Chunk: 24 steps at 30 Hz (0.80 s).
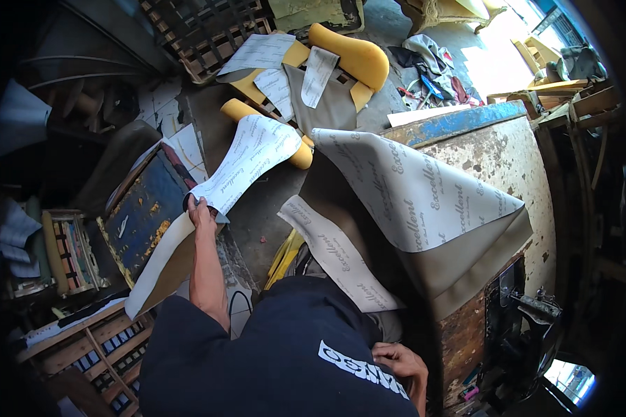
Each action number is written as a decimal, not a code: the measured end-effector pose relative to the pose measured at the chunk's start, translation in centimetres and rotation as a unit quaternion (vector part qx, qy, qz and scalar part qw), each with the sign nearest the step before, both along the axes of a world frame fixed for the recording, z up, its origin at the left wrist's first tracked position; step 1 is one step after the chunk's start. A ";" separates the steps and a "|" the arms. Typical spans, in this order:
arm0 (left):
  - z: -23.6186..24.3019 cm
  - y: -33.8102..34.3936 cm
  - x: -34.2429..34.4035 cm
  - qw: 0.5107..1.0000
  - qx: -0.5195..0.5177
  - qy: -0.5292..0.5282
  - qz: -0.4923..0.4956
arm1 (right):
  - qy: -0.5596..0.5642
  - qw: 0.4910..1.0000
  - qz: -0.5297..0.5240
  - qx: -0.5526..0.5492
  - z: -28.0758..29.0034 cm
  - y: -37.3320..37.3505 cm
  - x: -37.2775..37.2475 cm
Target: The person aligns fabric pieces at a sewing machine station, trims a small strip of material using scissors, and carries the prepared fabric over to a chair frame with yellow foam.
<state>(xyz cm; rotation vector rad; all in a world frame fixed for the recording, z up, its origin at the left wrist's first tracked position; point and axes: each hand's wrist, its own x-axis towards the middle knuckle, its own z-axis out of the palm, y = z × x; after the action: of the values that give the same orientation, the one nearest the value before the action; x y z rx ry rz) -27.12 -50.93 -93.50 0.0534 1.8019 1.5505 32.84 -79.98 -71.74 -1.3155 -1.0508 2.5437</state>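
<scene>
Head view shows the left hand [200,208] stretched out ahead of the person, fingers closed in a pinch on the near end of a long fabric strip [247,161]. That strip runs up and away from the hand, pale grey-white on its printed backing side, widening and curving toward a yellow foam cushion [300,154] lying on the floor beyond it. Just under the hand a second, tan-faced length of the same material [161,258] hangs down toward the person's body. The right hand [400,363] sits low, close against the dark shirt [285,347], fingers curled loosely; whether it grips anything cannot be told from here. Right of the left hand, a large folded sheet of the same upholstery material [424,208] drapes over the worn, paint-flaked surface [508,149] with a blue edge, showing pale printed backing on top and a taupe face at the fold. Another narrow strip [337,260] slants between that sheet and the person's shirt. Left of the hand stands a chipped blue board [142,212].
</scene>
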 end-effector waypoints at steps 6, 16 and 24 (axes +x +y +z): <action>2.0 -1.3 3.3 0.997 -0.028 0.008 -0.068 | -0.043 0.978 -0.156 -0.135 6.6 3.1 -4.2; 1.2 -10.7 13.3 0.984 -0.009 -0.123 -0.125 | -0.243 0.838 -0.156 0.464 10.6 14.4 0.3; 0.1 -17.3 13.8 0.978 -0.019 -0.191 -0.081 | -0.625 0.591 -0.011 0.510 1.5 21.1 1.2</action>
<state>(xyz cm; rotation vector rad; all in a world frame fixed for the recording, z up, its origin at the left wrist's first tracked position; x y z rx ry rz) -13.30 -68.21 -93.40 -0.1073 1.4851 1.3085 33.99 -58.89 -70.21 -2.3149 -1.9956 0.1430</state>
